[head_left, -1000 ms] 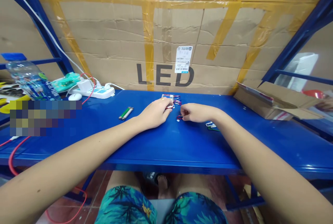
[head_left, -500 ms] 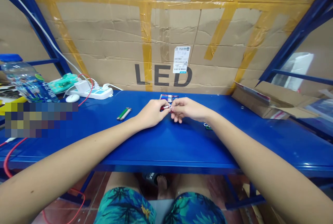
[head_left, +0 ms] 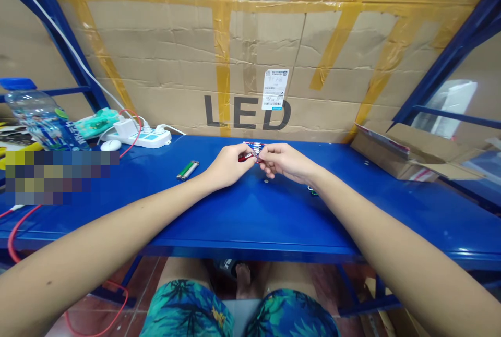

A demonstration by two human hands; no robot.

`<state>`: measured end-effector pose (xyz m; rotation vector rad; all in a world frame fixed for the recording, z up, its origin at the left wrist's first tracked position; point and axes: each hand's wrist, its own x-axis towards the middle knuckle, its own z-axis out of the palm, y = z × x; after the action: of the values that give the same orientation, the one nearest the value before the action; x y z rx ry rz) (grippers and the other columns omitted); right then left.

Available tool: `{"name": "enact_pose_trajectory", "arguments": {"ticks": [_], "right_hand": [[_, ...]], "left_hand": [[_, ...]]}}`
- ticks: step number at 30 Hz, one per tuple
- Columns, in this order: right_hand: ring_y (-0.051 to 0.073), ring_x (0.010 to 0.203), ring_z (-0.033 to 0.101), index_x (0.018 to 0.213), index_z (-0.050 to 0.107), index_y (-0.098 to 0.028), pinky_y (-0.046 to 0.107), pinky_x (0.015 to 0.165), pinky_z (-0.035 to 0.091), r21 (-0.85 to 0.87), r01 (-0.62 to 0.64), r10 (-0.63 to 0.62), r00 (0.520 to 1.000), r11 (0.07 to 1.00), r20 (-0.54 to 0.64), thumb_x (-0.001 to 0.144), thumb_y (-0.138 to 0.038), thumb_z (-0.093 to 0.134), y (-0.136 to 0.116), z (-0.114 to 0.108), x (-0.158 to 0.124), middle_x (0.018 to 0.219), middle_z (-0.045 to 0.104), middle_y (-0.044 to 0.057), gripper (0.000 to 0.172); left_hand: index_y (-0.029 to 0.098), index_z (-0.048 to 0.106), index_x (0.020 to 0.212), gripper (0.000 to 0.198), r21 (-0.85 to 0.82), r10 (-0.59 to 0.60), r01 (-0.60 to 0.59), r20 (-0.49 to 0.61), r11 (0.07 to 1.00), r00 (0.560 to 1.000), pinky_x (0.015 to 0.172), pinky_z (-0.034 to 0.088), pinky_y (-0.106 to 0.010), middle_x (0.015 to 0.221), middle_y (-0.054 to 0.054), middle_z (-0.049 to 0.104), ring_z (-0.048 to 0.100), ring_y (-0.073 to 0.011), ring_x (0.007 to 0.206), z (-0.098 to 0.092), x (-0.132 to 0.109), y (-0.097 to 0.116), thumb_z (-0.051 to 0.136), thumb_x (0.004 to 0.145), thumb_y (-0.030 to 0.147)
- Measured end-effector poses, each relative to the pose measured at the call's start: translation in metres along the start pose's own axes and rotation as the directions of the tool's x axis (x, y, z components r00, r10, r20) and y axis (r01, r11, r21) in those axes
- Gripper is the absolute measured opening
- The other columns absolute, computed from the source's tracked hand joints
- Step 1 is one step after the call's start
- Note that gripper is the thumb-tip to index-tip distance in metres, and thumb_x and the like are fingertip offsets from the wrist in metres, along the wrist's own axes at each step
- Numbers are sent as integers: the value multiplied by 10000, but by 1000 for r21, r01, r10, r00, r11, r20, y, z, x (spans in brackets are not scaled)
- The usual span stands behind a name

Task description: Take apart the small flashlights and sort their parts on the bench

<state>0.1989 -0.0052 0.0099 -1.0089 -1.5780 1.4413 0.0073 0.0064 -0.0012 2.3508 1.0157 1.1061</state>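
My left hand [head_left: 229, 166] is closed on a small, slim red stick with silver parts [head_left: 245, 158], held just above the blue table. At the stick's right end, the thumb and fingers of my right hand [head_left: 287, 163] pinch a small part I cannot make out clearly. Just behind my hands, several slim red, blue and silver sticks [head_left: 253, 146] lie side by side, partly hidden. Left of my left hand lie a green and a silver stick [head_left: 188, 170]. A small green thing with a pale loop [head_left: 312, 190] shows beside my right forearm.
On the left stand a water bottle [head_left: 43, 123] and a white power strip [head_left: 152, 139] with plugs, near a white rounded case [head_left: 110, 145]. An opened cardboard box [head_left: 391, 157] sits at the right. A large carton [head_left: 176, 65] closes off the back of the blue table [head_left: 250, 217].
My hands have shifted slightly, and more of the red stick shows between them. A small pale spot on the table below my right hand is now visible. The view has moved slightly.
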Motion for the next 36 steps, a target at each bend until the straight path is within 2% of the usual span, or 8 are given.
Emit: {"name": "enact_pose_trajectory", "arguments": {"ticks": [4,9,13,23,26,30,33,36], "right_hand": [[112,518,550,719,578,-153,251,480,458,69,2,-2,1000,998,-4,779,-221,695,-1,1,0,647,620,30,148],[120,488,554,713,575,-155,244,438,435,91,44,-34,993,995,-110,733,-181,671,-2,7,4,616,618,33,102],[100,432,511,655,509,-181,226,389,410,8,85,-82,980,996,-183,734,-159,627,-2,11,4,560,591,5,144],[76,383,439,673,461,-207,215,381,337,-312,175,-245,948,934,-204,709,-126,549,1,8,2,507,525,-51,125],[82,418,426,676,457,-207,223,434,312,-518,190,-342,915,834,-214,750,-168,549,-1,4,2,495,477,-62,124],[100,516,417,666,462,-200,244,514,294,-754,205,-482,860,624,-165,791,-194,544,-2,0,0,545,483,-40,149],[111,540,407,687,456,-201,257,544,285,-842,208,-519,849,497,-97,826,-197,531,-2,1,-2,568,485,-32,158],[123,569,429,717,434,-204,263,564,278,-887,218,-513,858,408,-26,857,-184,511,-3,4,-3,615,520,-13,160]], "left_hand": [[155,636,754,133,-3,4,-4,-22,1000,1000,624,383,-262,679,13,606,498,-125,632,0,1,1,585,832,250],[156,630,747,138,3,10,-10,-54,1000,999,622,380,-259,676,13,600,496,-124,635,-2,1,3,581,835,249],[156,637,759,127,3,15,-15,-56,1000,998,622,381,-256,682,10,604,495,-123,635,-3,0,4,578,836,238],[162,698,850,149,52,44,-42,-28,998,999,670,426,-268,777,-16,685,576,-149,692,-3,0,2,618,880,284],[192,739,964,183,167,102,-97,-21,981,995,761,465,-301,904,-49,726,639,-193,813,-5,0,-1,622,900,316],[205,703,1173,297,373,169,-155,-5,915,986,841,488,-362,1020,-92,720,659,-240,928,-5,-2,-1,520,959,298],[171,637,1258,352,422,220,-213,32,881,975,879,496,-381,1104,-120,702,658,-251,1000,-3,-5,1,431,985,255],[151,613,1215,310,427,208,-215,62,878,976,845,508,-379,1083,-119,705,666,-255,982,-2,-7,4,441,973,241]]}}
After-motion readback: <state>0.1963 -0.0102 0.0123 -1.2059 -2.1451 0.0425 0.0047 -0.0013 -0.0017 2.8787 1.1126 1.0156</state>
